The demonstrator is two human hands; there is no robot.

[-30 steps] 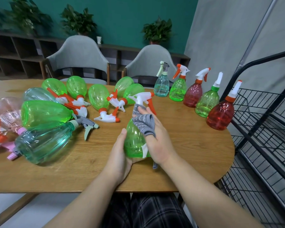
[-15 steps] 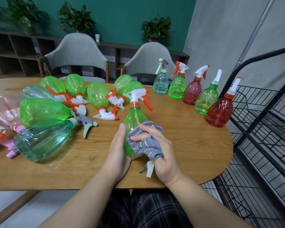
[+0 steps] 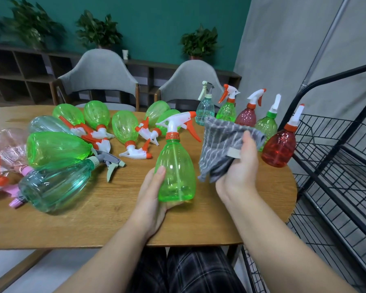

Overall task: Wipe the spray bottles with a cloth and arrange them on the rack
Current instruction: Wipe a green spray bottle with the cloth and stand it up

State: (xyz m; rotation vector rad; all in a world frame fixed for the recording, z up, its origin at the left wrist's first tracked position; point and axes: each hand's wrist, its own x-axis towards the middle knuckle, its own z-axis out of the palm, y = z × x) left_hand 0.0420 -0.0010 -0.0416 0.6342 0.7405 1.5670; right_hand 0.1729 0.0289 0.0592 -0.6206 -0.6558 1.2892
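Observation:
My left hand (image 3: 151, 197) grips the base of a green spray bottle (image 3: 175, 166) with a white and orange trigger head, holding it upright just above the wooden table (image 3: 106, 216). My right hand (image 3: 239, 172) holds a grey striped cloth (image 3: 222, 144) to the right of the bottle, clear of it. Several wiped bottles stand in a row at the back right, among them a red one (image 3: 279, 146) at the table's edge. The black wire rack (image 3: 334, 166) stands to the right of the table.
Several bottles lie on their sides across the left half of the table, green ones (image 3: 57, 148), a teal one (image 3: 55, 185) and a pink one (image 3: 6, 146). Two grey chairs (image 3: 99, 77) stand behind the table. Shelving with plants lines the back wall.
My right hand has lifted the cloth off the green bottle and moved it to the right. The left hand has tilted the bottle more upright.

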